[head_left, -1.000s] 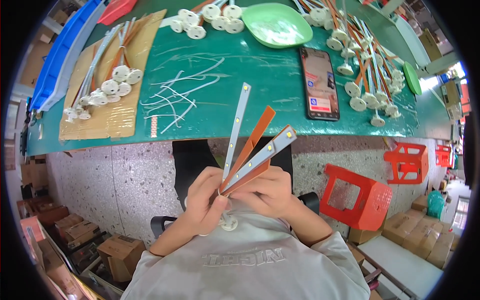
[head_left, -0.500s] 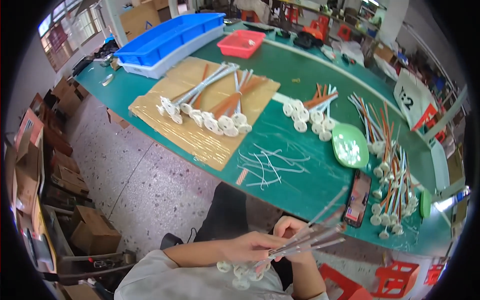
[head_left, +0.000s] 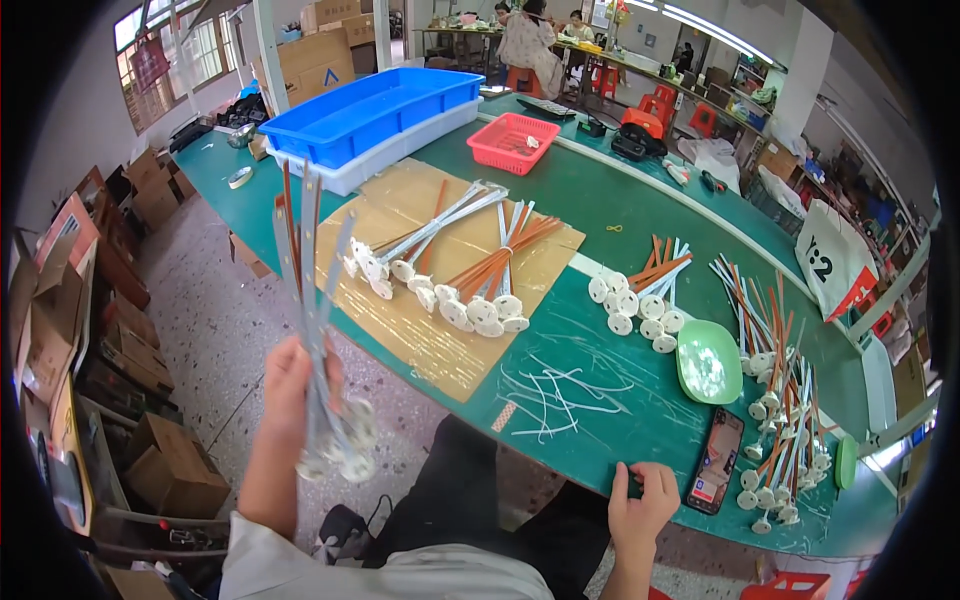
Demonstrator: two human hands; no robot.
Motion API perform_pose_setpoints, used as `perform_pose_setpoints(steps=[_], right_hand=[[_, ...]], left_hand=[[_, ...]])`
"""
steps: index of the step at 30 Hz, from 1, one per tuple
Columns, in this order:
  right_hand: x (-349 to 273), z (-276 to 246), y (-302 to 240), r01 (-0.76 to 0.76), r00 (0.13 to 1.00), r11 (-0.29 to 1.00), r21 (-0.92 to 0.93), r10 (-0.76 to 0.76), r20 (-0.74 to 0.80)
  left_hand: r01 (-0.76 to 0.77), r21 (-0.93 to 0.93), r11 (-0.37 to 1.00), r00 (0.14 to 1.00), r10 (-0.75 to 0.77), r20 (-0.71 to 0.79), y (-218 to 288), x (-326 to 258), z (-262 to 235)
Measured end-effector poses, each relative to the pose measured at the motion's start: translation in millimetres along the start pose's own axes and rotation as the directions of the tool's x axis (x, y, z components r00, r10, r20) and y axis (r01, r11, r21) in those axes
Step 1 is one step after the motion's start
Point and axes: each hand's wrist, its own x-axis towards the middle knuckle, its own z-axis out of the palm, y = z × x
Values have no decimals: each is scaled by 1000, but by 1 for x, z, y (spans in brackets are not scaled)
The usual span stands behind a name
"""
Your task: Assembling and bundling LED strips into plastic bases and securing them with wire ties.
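My left hand (head_left: 300, 380) is raised off the table's left front edge, closed around a bundle of thin grey and brown rods with white round discs (head_left: 318, 300). The rods point upward and the discs hang below the fist, blurred by motion. My right hand (head_left: 643, 498) is at the front table edge, fingers loosely curled, thumb apart, with nothing visible in it. Just right of it lies a phone (head_left: 714, 460). Several loose thin white strips (head_left: 560, 395) are scattered on the green table (head_left: 470, 385). Similar bundles (head_left: 480, 290) rest on a cardboard sheet (head_left: 420, 355).
More disc-ended rods (head_left: 640, 300) lie at centre right, and a large pile (head_left: 785, 420) sits at far right. A green dish (head_left: 709, 362) is beside them. Blue tray (head_left: 370, 115) and red basket (head_left: 512, 142) stand at the back. Cardboard boxes (head_left: 175, 465) are on the left.
My left hand has carried the bundle up and left, away from my lap. My right hand has parted from it and moved to the table edge. The view has tilted upward.
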Motion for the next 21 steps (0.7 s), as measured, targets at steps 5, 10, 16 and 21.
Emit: perform_pose_setpoints(steps=[5,10,16,21], right_hand=[[1,10,-2,105,993,984,-144,-113,-45],[-2,10,1,139,982,967,-214,-162,-95],[-5,15,0,246,958,944,-220,-271,-92],[-6,18,4,238,947,930,-278,-286,-147]], left_hand=[[-129,621,773,990,68,121,35,112,-43],[-232,916,326,973,68,223,36,226,-39],[-325,905,-274,940,-194,279,-23,312,-70],[-175,947,-268,956,-277,98,-73,340,-81]])
